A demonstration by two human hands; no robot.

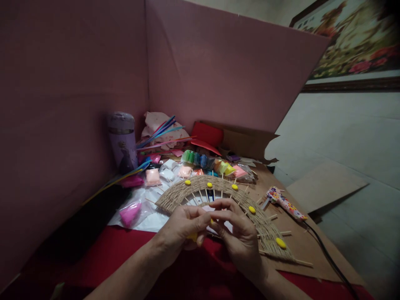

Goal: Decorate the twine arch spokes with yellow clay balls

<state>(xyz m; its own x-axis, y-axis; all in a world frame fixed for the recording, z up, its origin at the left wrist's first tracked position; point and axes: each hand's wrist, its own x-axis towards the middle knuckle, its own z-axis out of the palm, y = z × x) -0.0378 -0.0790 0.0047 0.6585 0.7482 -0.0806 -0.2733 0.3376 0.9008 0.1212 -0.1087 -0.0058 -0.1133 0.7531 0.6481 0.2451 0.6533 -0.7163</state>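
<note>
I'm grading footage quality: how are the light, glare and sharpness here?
Head view: dim, darkest at lower left, the tiled wall paler. Head view: faint glints on the bright pink packet. Head view: the framed picture looks soft, its upper right dark. Head view: the yellow bit between left hand and right hand is hard to discern.
</note>
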